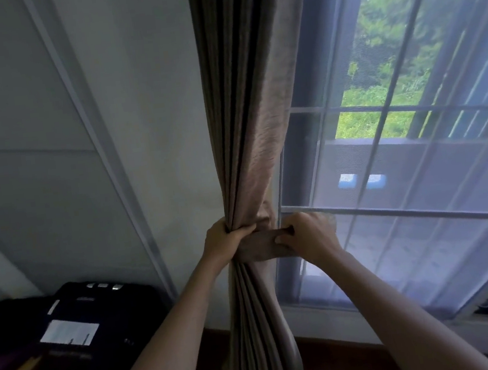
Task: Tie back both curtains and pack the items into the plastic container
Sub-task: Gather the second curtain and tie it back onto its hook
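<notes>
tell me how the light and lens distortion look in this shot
Head view: the window is the brightest area, the curtain and dark bag sit in dim shade; the wide lens makes the wall strips and window bars lean; both hands are fairly sharp.

Curtain [248,123] bunched between wall [142,105] on left and window [398,136] on right; suitcase [94,320] lower left.

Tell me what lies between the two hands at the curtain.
In the head view, the fabric tieback band spans between the left hand and the right hand, wrapped around the gathered curtain.
</notes>
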A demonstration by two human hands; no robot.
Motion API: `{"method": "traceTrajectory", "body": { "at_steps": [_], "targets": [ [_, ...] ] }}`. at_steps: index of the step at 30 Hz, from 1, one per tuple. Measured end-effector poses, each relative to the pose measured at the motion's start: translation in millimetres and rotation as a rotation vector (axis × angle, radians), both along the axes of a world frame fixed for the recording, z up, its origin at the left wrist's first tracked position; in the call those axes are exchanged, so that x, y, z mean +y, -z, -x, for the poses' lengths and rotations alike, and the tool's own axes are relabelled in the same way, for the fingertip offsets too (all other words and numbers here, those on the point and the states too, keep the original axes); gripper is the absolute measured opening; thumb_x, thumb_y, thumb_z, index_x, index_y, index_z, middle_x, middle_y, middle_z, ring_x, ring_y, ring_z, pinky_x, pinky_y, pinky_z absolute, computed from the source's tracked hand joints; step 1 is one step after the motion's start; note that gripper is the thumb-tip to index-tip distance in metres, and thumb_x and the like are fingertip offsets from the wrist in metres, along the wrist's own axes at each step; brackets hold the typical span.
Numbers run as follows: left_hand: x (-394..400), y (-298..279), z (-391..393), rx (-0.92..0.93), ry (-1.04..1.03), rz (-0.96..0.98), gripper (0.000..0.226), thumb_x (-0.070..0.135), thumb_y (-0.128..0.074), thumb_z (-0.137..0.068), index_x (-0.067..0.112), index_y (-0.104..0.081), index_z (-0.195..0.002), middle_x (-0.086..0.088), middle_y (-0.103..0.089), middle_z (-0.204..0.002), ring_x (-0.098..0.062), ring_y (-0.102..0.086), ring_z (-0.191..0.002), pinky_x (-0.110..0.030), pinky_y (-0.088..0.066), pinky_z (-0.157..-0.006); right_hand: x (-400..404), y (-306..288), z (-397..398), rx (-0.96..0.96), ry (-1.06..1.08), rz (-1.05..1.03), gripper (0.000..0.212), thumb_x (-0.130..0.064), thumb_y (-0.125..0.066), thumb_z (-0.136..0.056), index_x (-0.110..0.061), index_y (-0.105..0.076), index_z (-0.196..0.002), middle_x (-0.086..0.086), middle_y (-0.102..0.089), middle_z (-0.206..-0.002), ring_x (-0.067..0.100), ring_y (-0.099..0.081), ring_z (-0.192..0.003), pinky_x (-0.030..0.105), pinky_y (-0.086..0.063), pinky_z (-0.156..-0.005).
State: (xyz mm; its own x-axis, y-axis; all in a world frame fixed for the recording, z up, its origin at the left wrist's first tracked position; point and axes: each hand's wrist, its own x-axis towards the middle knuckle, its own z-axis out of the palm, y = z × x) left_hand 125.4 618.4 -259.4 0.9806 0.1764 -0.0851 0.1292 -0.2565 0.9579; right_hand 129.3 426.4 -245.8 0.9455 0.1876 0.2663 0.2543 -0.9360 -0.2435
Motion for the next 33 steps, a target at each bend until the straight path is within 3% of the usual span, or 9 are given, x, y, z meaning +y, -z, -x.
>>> {"method": "traceTrajectory", "body": {
  "at_steps": [5,8,11,13,17,22,28,30,33],
  "targets": [
    [-9.8,3.5,4.3,-0.029,-0.008,0.008,0.053,0.041,-0.080,-0.069,0.022,-0.065,-0.117,0.003,-0.068,-0.107,-0.017,-0.064,-0.100,-0.035,-0.052,-0.092,-5.8,-5.2,-7.6,0.074,0.131,-0.144,0.012,-0.026,-0.065,-0.083,-0.018,-0.074,-0.083,0.008,-0.064,-0.077,0.031,-0.063,-0.075,0.035,-0.052,-0.061],
    [-15.7,5.1,6.8,-0.022,-0.032,-0.006,0.062,0.051,-0.075,-0.062,0.022,-0.064,-0.116,0.001,-0.069,-0.110,-0.018,-0.064,-0.100,-0.038,-0.053,-0.092,12.9,-0.2,-14.2,0.052,0.185,-0.247,0.013,-0.016,-0.061,-0.082,-0.016,-0.074,-0.087,0.010,-0.065,-0.086,0.034,-0.063,-0.079,0.034,-0.047,-0.061],
    [-12.7,5.6,9.4,-0.007,-0.048,-0.031,0.067,0.055,-0.072,-0.061,0.020,-0.063,-0.118,-0.001,-0.067,-0.114,-0.019,-0.063,-0.102,-0.039,-0.052,-0.092,37.8,6.7,-12.1,-0.050,0.230,-0.392,0.015,-0.005,-0.058,-0.085,-0.009,-0.057,-0.099,0.007,-0.051,-0.097,0.030,-0.057,-0.076,0.037,-0.046,-0.061],
    [-7.5,6.7,10.7,-0.004,-0.056,-0.027,0.067,0.054,-0.072,-0.064,0.019,-0.063,-0.120,0.000,-0.067,-0.115,-0.019,-0.063,-0.101,-0.036,-0.053,-0.090,49.9,10.2,-9.9,-0.035,0.246,-0.505,0.012,-0.002,-0.053,-0.085,-0.009,-0.046,-0.092,0.006,-0.051,-0.087,0.028,-0.051,-0.069,0.036,-0.039,-0.056],
    [-0.3,6.7,13.2,0.014,-0.072,-0.014,0.070,0.057,-0.073,-0.061,0.021,-0.063,-0.120,0.002,-0.067,-0.114,-0.016,-0.063,-0.100,-0.036,-0.053,-0.091,61.1,25.1,-3.2,0.027,0.175,-0.731,0.009,-0.006,-0.050,-0.083,-0.010,-0.050,-0.075,0.003,-0.058,-0.067,0.027,-0.055,-0.065,0.031,-0.035,-0.048],
    [5.3,7.5,11.0,0.019,-0.090,-0.004,0.056,0.047,-0.078,-0.071,0.019,-0.065,-0.118,0.001,-0.067,-0.110,-0.018,-0.063,-0.100,-0.033,-0.053,-0.089,55.5,48.4,20.8,0.112,-0.055,-1.004,0.012,-0.012,-0.064,-0.083,-0.017,-0.066,-0.094,-0.010,-0.071,-0.086,0.000,-0.067,-0.084,0.029,-0.056,-0.077],
    [7.7,7.3,10.3,0.041,-0.037,0.060,0.046,0.051,-0.077,-0.064,0.026,-0.072,-0.102,0.003,-0.074,-0.096,-0.017,-0.069,-0.092,-0.036,-0.057,-0.082,62.3,69.0,27.7,0.145,-0.164,-0.888,0.065,-0.052,-0.068,-0.073,-0.029,-0.052,-0.132,-0.012,-0.065,-0.116,0.005,-0.062,-0.106,0.035,-0.054,-0.090],
    [9.6,4.4,8.6,0.060,0.042,0.180,0.024,0.033,-0.075,-0.075,0.025,-0.071,-0.098,0.000,-0.075,-0.094,-0.020,-0.070,-0.093,-0.033,-0.055,-0.080,66.8,67.3,26.2,0.118,-0.154,-0.891,0.079,-0.059,-0.071,-0.068,-0.025,-0.049,-0.136,-0.010,-0.063,-0.123,0.006,-0.060,-0.112,0.032,-0.052,-0.094],
    [11.7,-1.5,4.9,0.064,0.084,0.333,0.022,0.023,-0.062,-0.075,0.021,-0.062,-0.097,-0.003,-0.071,-0.093,-0.020,-0.064,-0.088,-0.030,-0.049,-0.073,69.4,60.5,19.0,0.097,-0.138,-0.880,0.075,-0.060,-0.073,-0.063,-0.027,-0.053,-0.127,-0.011,-0.066,-0.112,0.008,-0.063,-0.102,0.034,-0.055,-0.087]
  ]
}}
